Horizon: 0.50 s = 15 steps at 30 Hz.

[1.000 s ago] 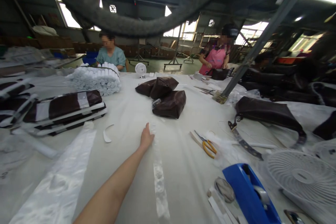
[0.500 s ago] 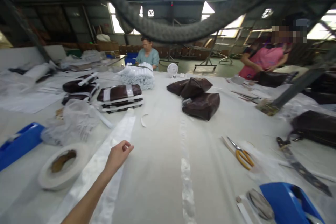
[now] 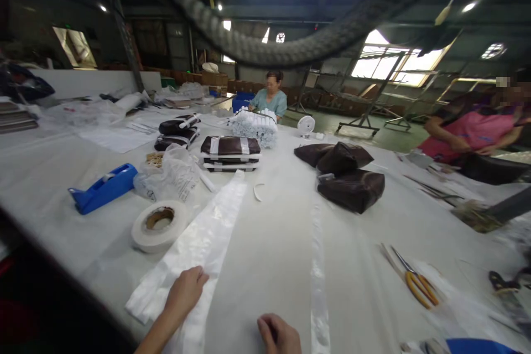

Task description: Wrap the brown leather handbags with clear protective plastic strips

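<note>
My left hand (image 3: 185, 290) rests over the long white plastic strips (image 3: 215, 221) on the left of the table, its fingers curled together at their right edge; whatever lies between the fingertips is too small to make out. Near the bottom centre is my right hand (image 3: 279, 334), above the white tabletop, with fingers bent and nothing visible in them. A roll of white tape (image 3: 143, 232) lies left of the strips. To the right of my right hand runs a narrow clear strip (image 3: 318, 271).
Dark brown bags (image 3: 352, 188) and wrapped bundles (image 3: 230, 145) lie farther back. Orange-handled scissors (image 3: 421, 287) are at the right, a blue tape dispenser (image 3: 105, 188) at the left. Two people, one in teal (image 3: 269, 102), one in a pink apron (image 3: 477, 133), are across the table.
The view has swung left, so the table's things appear farther right. My right hand has come into view at the bottom. My left hand is now lower over the strips.
</note>
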### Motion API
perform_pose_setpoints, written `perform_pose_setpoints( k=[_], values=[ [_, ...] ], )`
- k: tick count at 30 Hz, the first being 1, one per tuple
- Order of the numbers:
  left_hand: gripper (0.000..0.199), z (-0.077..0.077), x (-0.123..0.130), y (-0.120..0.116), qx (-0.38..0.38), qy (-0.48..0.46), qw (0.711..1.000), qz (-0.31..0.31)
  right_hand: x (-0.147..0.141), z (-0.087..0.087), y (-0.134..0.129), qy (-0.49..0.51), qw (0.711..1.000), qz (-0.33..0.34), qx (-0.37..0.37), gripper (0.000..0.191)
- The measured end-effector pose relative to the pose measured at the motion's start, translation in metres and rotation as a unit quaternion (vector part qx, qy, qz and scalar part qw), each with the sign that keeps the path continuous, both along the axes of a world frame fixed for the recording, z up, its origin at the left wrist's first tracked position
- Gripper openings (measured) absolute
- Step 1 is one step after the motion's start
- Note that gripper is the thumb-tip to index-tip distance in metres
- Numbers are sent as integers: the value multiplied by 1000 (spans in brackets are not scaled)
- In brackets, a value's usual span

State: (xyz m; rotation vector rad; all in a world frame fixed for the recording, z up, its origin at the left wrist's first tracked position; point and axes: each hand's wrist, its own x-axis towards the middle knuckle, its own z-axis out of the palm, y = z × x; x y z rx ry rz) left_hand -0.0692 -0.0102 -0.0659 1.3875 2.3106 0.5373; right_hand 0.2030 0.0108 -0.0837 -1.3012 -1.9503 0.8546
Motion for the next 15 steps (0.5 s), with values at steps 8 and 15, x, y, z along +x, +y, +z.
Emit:
perform_pose_setpoints(
  k=[8,15],
  values=[
    [24,17,-8,-3,95,-166,980,53,-43,19,6,52,988,55,-134,63],
    [52,15,52,13,94,-479,873,-6,-61,31,9,241,918,149,-279,85]
  ],
)
